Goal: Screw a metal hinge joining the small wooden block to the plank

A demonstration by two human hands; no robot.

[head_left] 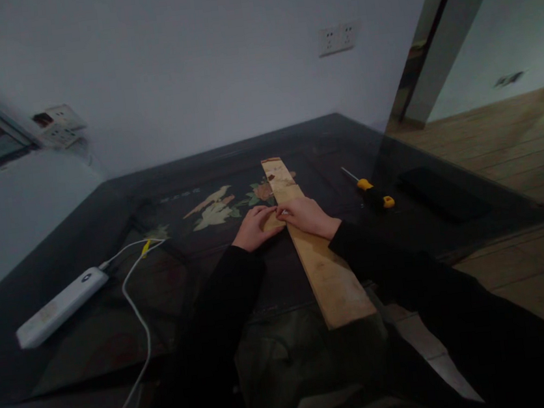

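A long wooden plank (pixel 329 276) lies lengthwise on the dark glass-topped table (pixel 107 223), its near end jutting over the table's front edge. Both my hands rest on its middle. My left hand (pixel 254 228) is curled at the plank's left edge, fingertips pressed onto the wood. My right hand (pixel 307 216) lies over the plank with its fingers pinched together against the left fingertips. Something tiny may sit between the fingertips; I cannot make it out. Both arms wear black sleeves.
A screwdriver with a yellow and black handle (pixel 373 193) lies right of the plank. A black flat object (pixel 442 194) sits further right. A white power bank (pixel 60 305) with white cables lies at the left. Wall sockets (pixel 339 38) are on the back wall.
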